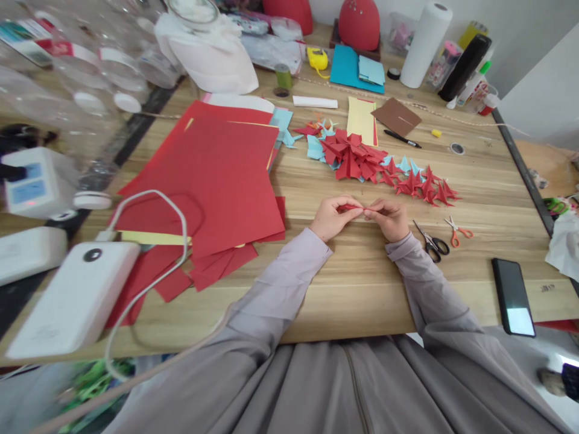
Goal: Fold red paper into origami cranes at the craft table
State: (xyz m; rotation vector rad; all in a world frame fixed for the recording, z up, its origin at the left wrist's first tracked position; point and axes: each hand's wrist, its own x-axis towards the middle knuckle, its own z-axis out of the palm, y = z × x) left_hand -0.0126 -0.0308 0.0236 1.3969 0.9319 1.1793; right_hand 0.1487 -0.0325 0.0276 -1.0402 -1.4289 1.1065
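A small, narrow piece of folded red paper [348, 207] is pinched between my two hands, just above the wooden table. My left hand [332, 216] closes thumb and fingers on its left part. At its right end my right hand [389, 218] grips with thumb and fingertips; much of the paper is hidden by the fingers. Beyond my hands lies a heap of folded red paper pieces [353, 155] mixed with light blue ones. Red paper cranes [427, 185] are spread to the right of the heap. Large red paper sheets [226, 181] are stacked left of my left hand.
Black-handled scissors [435, 244] and small orange scissors [459, 232] lie right of my right hand. A phone [513, 295] rests near the right edge. A white power bank [75, 298] with a cable [181, 217] is at left, below plastic bottles [104, 66]. A pen [401, 138] lies farther back.
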